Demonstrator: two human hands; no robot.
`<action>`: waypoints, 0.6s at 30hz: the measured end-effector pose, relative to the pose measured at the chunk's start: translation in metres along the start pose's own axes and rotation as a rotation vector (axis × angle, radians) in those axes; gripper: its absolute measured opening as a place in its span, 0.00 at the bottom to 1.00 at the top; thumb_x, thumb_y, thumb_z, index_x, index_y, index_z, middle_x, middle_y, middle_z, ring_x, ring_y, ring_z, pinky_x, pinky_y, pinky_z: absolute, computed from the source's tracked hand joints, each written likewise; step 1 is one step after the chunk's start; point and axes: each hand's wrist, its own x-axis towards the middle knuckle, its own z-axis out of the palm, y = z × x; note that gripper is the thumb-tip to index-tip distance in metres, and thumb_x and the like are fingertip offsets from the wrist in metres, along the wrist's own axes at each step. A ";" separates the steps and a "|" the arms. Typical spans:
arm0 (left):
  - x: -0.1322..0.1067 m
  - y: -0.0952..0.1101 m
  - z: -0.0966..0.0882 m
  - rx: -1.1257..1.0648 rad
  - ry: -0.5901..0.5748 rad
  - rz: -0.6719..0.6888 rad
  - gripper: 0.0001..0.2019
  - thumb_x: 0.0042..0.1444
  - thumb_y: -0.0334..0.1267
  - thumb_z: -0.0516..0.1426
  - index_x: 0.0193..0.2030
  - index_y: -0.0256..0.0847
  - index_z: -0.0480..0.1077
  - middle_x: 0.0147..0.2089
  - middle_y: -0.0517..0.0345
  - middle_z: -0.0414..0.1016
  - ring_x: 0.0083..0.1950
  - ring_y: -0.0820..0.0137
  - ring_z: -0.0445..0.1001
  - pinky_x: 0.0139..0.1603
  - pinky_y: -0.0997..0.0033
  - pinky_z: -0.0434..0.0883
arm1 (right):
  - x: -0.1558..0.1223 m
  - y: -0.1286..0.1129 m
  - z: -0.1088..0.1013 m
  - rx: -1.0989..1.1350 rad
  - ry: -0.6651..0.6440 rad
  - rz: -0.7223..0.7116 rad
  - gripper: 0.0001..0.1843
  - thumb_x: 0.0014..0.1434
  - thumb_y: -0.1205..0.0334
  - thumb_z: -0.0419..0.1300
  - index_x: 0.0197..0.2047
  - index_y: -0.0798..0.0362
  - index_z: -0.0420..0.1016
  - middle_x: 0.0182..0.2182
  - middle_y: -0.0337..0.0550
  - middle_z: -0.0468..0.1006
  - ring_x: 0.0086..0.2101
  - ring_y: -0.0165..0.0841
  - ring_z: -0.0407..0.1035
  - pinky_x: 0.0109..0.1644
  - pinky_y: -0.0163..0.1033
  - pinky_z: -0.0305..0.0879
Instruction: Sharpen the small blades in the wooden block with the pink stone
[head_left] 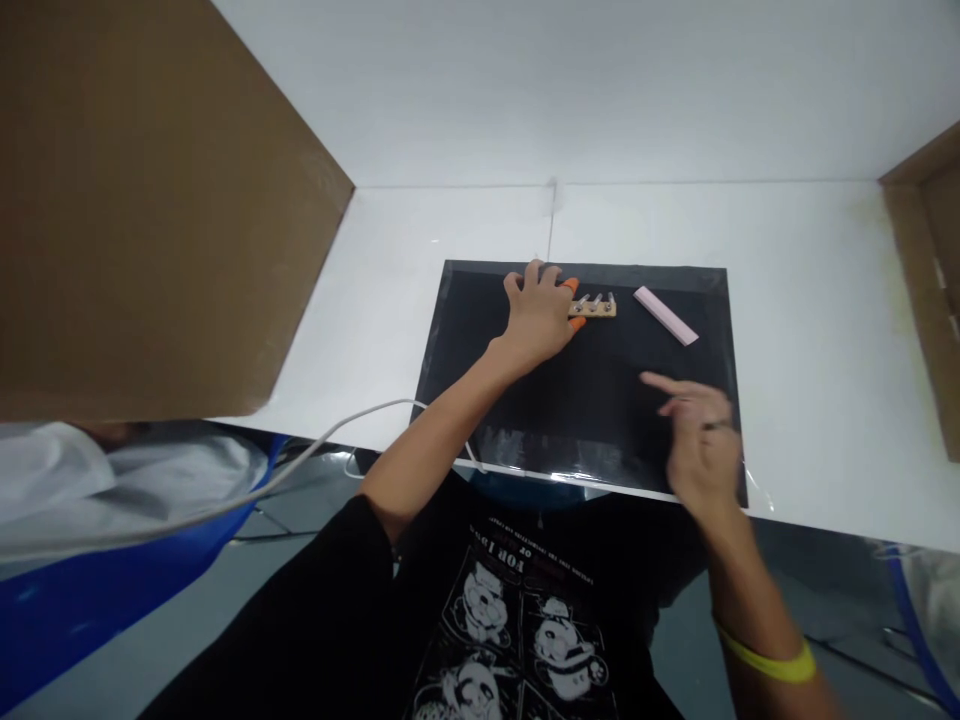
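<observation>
My left hand reaches to the far side of a black mat and pinches the left end of a small tan strip with metal pins; orange covers sit on two fingertips. My right hand hovers over the mat's right side with the index finger stretched out and the other fingers loosely curled, holding nothing I can see. A ring is on one finger and a yellow band circles the wrist. A pink flat bar lies on the mat to the right of the strip.
The mat lies on a white table. Brown cardboard panels stand at the left and right. A white cable runs off the table's front edge. Blue bins sit below at the left and right.
</observation>
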 end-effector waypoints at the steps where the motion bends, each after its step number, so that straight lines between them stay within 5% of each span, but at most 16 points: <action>1: 0.002 -0.001 0.000 0.002 -0.007 0.003 0.23 0.61 0.42 0.62 0.61 0.39 0.70 0.68 0.41 0.63 0.71 0.46 0.51 0.66 0.41 0.50 | -0.002 0.003 0.005 -0.021 -0.031 -0.013 0.19 0.74 0.51 0.47 0.46 0.52 0.76 0.47 0.46 0.78 0.50 0.39 0.69 0.59 0.54 0.63; 12: 0.017 -0.006 0.005 -0.041 -0.040 -0.026 0.19 0.58 0.50 0.64 0.53 0.46 0.78 0.71 0.45 0.61 0.73 0.43 0.48 0.67 0.36 0.46 | -0.013 0.005 0.021 -0.013 -0.097 -0.002 0.18 0.74 0.55 0.44 0.43 0.47 0.74 0.47 0.41 0.81 0.49 0.40 0.68 0.56 0.51 0.59; 18: -0.002 -0.010 -0.007 -0.050 -0.004 -0.017 0.23 0.56 0.46 0.66 0.57 0.43 0.75 0.72 0.43 0.58 0.74 0.40 0.45 0.68 0.35 0.46 | -0.013 0.004 0.021 -0.022 -0.097 -0.032 0.17 0.74 0.57 0.45 0.44 0.46 0.75 0.48 0.39 0.81 0.49 0.39 0.68 0.56 0.51 0.59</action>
